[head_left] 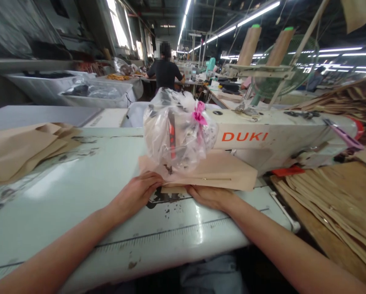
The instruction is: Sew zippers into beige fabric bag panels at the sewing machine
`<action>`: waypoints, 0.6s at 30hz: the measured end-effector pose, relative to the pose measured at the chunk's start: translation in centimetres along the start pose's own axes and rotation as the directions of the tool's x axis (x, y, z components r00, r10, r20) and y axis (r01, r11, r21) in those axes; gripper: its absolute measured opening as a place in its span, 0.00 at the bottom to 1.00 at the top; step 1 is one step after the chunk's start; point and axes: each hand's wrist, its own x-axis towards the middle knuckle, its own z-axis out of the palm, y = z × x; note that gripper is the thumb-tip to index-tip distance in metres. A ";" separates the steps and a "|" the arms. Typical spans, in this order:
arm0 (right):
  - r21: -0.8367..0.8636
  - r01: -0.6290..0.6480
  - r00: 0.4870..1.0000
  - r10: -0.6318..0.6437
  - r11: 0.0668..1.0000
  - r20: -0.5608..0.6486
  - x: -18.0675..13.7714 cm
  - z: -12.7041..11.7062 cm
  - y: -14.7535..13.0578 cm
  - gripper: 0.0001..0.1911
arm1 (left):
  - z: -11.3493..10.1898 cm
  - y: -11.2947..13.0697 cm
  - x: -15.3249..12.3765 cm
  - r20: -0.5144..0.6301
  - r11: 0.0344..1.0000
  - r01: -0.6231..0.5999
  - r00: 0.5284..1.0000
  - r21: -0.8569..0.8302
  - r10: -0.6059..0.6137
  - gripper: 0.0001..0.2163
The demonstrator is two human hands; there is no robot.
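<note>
A tan fabric panel (pixel 232 167) lies under the head of a sewing machine (pixel 247 139) marked DUKI. Along its front edge runs a narrow slit with a small shiny piece in it, perhaps a zip. My left hand (pixel 143 188) has its fingers closed together on the panel's left front edge, beside the needle area. At the front edge further right, my right hand (pixel 212 197) grips the fabric, its fingers partly hidden beneath it. A clear plastic bag (pixel 178 134), tied with a pink strip (pixel 199 113), wraps the machine's head and hides part of the needle.
Folded tan fabric (pixel 26 149) lies on the left of the pale green table (pixel 109 163). A stack of tan pieces (pixel 333 200) sits at the right. Thread cones (pixel 249 45) stand behind the machine. White bins (pixel 100 96) and a seated person (pixel 164 71) are further back.
</note>
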 end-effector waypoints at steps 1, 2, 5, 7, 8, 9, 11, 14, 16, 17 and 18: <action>-0.020 0.000 1.000 0.001 1.000 0.019 0.1 -0.1 0.0 0.26 | 0.0 0.0 0.0 0.004 1.000 0.006 1.000 0.003 -0.006 0.15; -0.037 -0.004 0.999 0.005 0.999 0.035 0.2 -0.1 0.0 0.27 | -0.1 -0.1 -0.1 0.006 1.000 0.010 1.000 0.005 -0.010 0.15; -0.033 -0.023 0.998 0.025 0.999 0.064 0.3 0.2 0.3 0.28 | -0.1 0.0 -0.1 0.008 1.000 0.013 1.000 0.011 -0.013 0.15; -0.020 -0.019 0.998 0.020 1.000 0.058 0.3 0.4 0.6 0.28 | -0.1 0.1 -0.1 0.008 1.000 0.011 1.000 0.017 -0.012 0.15; -0.016 -0.011 0.999 0.012 1.000 0.050 0.2 0.5 0.7 0.27 | -0.1 0.2 -0.1 0.009 1.000 0.011 1.000 0.020 -0.011 0.15; -0.014 -0.003 0.999 0.003 1.000 0.042 0.2 0.6 0.7 0.27 | -0.1 0.3 -0.1 0.009 1.000 0.010 1.000 0.022 -0.010 0.15; -0.007 0.012 0.999 -0.012 1.000 0.034 0.1 0.7 0.8 0.27 | -0.2 0.4 -0.1 0.010 1.000 0.008 1.000 0.025 -0.009 0.15; 0.000 0.012 1.000 -0.012 1.000 0.028 0.0 1.0 1.0 0.27 | -0.3 0.5 0.0 0.019 1.000 0.008 1.000 0.022 -0.008 0.16; 0.000 -0.007 1.000 0.007 1.000 0.013 -0.1 1.2 1.1 0.27 | -0.3 0.5 0.0 0.027 1.000 0.013 1.000 0.019 -0.013 0.16; 0.001 -0.014 1.000 0.014 1.000 0.010 -0.2 1.4 1.2 0.27 | -0.4 0.5 0.0 0.031 1.000 0.015 0.999 0.018 -0.015 0.16; 0.002 -0.017 1.000 0.017 1.000 0.012 -0.3 1.4 1.2 0.26 | -0.4 0.5 0.1 0.035 1.000 0.016 0.999 0.017 -0.017 0.16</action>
